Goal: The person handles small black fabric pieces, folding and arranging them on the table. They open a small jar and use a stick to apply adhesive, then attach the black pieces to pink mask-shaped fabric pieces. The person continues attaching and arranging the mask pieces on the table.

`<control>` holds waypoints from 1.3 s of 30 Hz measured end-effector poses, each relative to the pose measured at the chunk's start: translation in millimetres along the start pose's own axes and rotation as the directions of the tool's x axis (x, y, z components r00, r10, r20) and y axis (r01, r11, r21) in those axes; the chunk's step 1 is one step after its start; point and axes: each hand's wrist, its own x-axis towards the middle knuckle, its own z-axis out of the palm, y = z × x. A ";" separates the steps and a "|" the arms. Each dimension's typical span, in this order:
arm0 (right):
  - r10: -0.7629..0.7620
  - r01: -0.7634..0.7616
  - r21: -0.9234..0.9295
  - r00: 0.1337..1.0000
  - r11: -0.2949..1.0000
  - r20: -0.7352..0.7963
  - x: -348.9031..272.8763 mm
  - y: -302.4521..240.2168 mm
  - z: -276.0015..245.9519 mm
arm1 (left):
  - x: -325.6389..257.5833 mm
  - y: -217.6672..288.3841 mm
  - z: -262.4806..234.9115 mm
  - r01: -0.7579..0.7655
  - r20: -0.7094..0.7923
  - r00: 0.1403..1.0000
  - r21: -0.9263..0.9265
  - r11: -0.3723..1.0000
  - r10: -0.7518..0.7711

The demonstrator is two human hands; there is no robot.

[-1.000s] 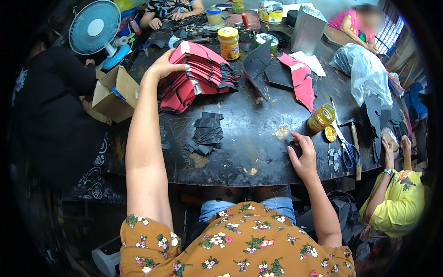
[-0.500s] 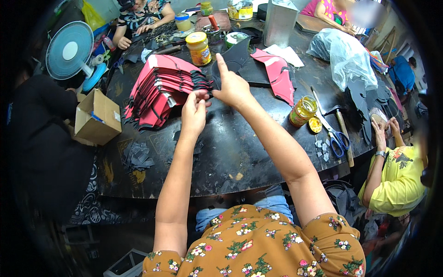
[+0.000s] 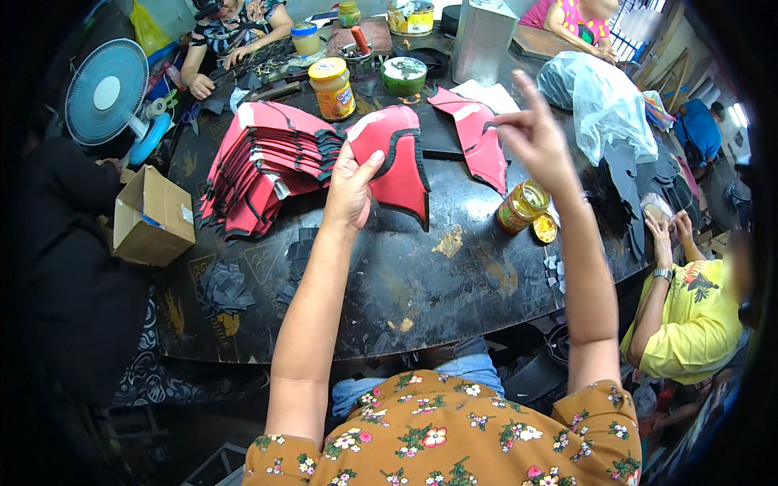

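Observation:
In my left hand (image 3: 350,193) is a red shoe-upper piece (image 3: 399,158) with black edging, gripped at its left side with the thumb on top. It is held upright just right of a stack of similar red pieces (image 3: 271,150). My right hand (image 3: 536,144) is raised over the table's right half, slightly blurred. Its index finger is stretched out and nothing shows in it. Just left of this hand, another red piece (image 3: 478,146) lies on a dark board. An open glass jar (image 3: 523,206) stands below my right hand, its yellow-smeared lid (image 3: 545,228) beside it.
Behind the stack stand a yellow-lidded jar (image 3: 332,89), a green tub (image 3: 403,75) and a metal can (image 3: 484,44). Small grey scraps (image 3: 225,287) lie at the front left, by a cardboard box (image 3: 154,217). A plastic bag (image 3: 608,105) and co-workers flank the table.
The piece by my hands showed a dark side before; now its red side shows in my left hand. My right hand has moved away to the right. The view has shifted a little.

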 end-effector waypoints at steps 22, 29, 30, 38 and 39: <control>0.524 -0.522 0.137 0.851 0.842 0.020 -3.6 156.4 -59.6 | 79.9 -107.0 36.3 0.218 -0.151 0.976 0.625 0.750 -0.158; 0.560 -0.562 0.053 0.827 0.825 0.048 -3.0 159.3 -63.8 | 41.3 -82.4 46.3 -0.037 -0.068 0.943 0.951 0.308 0.326; 0.585 -0.585 0.049 0.811 0.809 0.018 -6.1 156.5 -68.1 | 41.2 -55.2 41.0 -0.151 0.041 0.910 0.959 0.238 0.412; 0.455 -0.419 0.190 0.862 0.888 -0.224 -60.8 73.9 -129.0 | 68.2 211.0 -103.6 -0.029 0.082 0.975 0.969 -0.245 0.208; 0.444 -0.399 0.216 0.865 0.891 -0.236 -65.3 57.8 -130.7 | 66.4 219.5 -122.7 0.043 -0.025 0.996 0.973 -0.225 0.083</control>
